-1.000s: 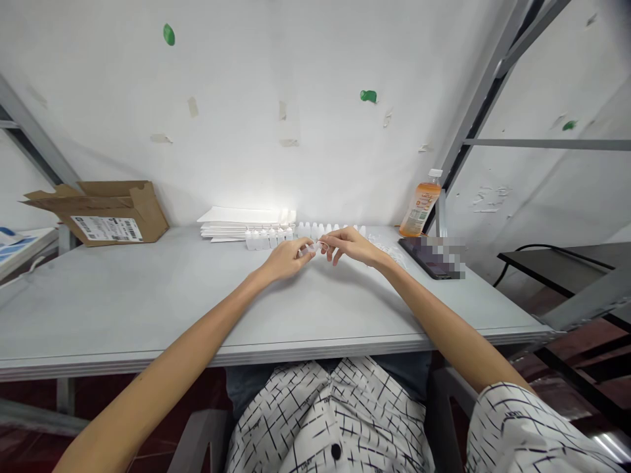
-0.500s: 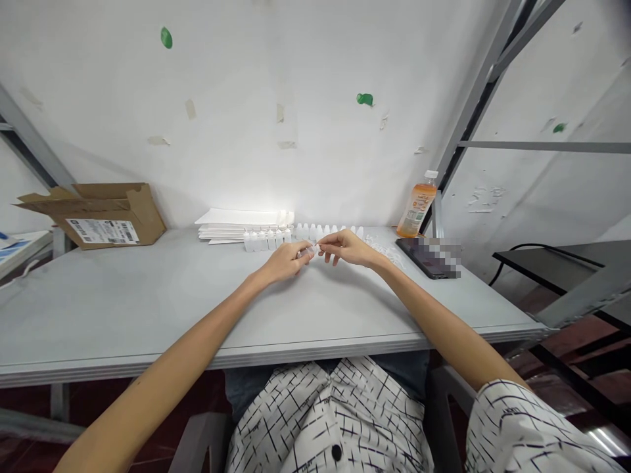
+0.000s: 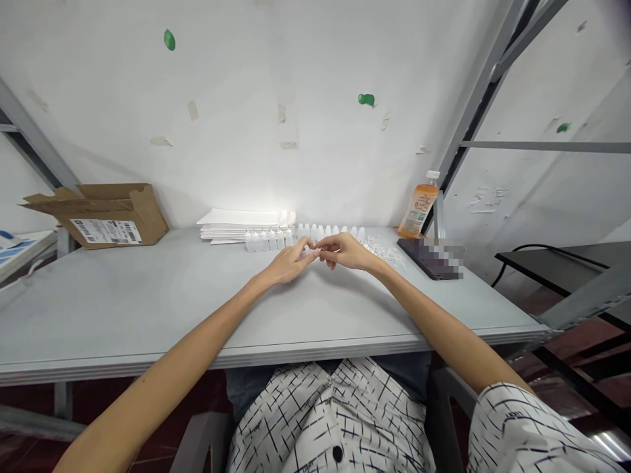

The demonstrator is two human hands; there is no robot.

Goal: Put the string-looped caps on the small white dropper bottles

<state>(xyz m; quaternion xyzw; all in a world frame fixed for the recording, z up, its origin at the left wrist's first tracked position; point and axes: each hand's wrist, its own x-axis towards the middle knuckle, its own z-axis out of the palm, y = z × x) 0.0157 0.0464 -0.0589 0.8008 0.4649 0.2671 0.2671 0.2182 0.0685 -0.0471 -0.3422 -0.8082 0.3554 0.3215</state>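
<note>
While gripping a small plastic bottle (image 3: 306,251) with fingers of left hand (image 3: 286,263), expect light, slightly yielding walls; hold by the body. Cannot tell grip of right hand (image 3: 346,251).

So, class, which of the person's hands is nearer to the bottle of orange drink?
Right. The right hand is to the left of the bottle of orange drink and nearer the camera, not touching it; the left hand is farther left.
</note>
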